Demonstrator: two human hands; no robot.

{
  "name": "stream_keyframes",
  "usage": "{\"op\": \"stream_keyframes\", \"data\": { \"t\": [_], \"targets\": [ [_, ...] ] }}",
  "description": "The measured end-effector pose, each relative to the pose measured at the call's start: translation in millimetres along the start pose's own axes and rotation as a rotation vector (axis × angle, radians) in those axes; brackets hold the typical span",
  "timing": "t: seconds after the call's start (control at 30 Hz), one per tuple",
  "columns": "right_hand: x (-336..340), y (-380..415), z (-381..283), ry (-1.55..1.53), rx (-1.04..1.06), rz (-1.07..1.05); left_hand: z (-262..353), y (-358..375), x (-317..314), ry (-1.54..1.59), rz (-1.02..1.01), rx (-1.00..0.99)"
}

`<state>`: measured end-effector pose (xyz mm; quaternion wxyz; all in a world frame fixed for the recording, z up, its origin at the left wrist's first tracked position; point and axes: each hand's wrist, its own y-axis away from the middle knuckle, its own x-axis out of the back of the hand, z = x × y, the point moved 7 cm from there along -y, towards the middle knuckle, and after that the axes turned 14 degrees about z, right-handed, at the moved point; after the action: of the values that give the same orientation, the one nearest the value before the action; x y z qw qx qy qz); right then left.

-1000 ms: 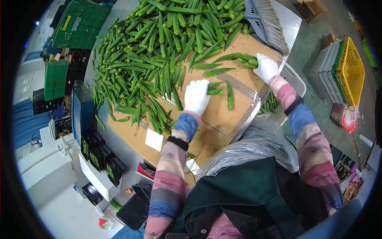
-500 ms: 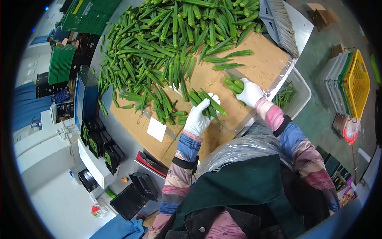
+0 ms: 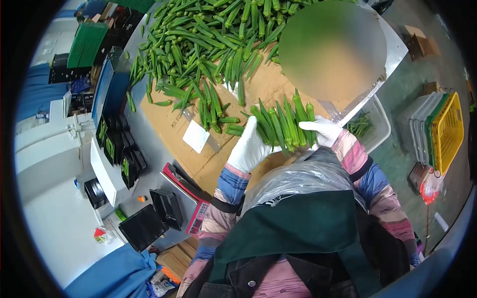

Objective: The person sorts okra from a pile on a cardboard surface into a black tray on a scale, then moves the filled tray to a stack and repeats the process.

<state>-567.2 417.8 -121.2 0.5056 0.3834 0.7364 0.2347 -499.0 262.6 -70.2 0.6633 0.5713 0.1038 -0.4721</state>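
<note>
Between my two white-gloved hands is a row of several okra pods [image 3: 286, 126], lined up side by side with their tips pointing away from me. My left hand [image 3: 248, 150] is closed around the left end of the row, thumb on top. At the right end, my right hand [image 3: 322, 131] grips the pods with its thumb over them. Below them lies a brown cardboard sheet [image 3: 171, 141]. Beyond my hands a large heap of loose okra [image 3: 198, 49] covers the far part of the table. A few stray pods lie just left of my left hand.
A white paper [image 3: 196, 136] lies on the cardboard. To the left are black trays of okra [image 3: 124, 164], an open black tray [image 3: 143, 227] and a pink-red device with buttons [image 3: 198, 217]. At right stand a clear bin [image 3: 383, 126] and a yellow crate [image 3: 449, 131]. A blurred disc hides the upper right.
My hands have come together and nearer to my body. The okra they held apart now form one side-by-side row between them. The view has shifted slightly.
</note>
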Motion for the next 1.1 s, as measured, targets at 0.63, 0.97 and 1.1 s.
{"op": "stream_keyframes", "data": {
  "t": [0.63,0.97,1.1],
  "targets": [
    [-155.6,60.0,10.9,1.362,0.859,-0.128,3.7,33.3,49.9,0.283,-0.167,-0.27],
    [-133.6,36.5,7.7,0.554,0.449,-0.007,48.0,97.2,97.6,0.488,-0.234,-0.429],
    [-139.2,24.6,30.9,0.576,0.399,0.01,72.6,156.9,130.3,0.412,0.0,-0.574]
  ]
}}
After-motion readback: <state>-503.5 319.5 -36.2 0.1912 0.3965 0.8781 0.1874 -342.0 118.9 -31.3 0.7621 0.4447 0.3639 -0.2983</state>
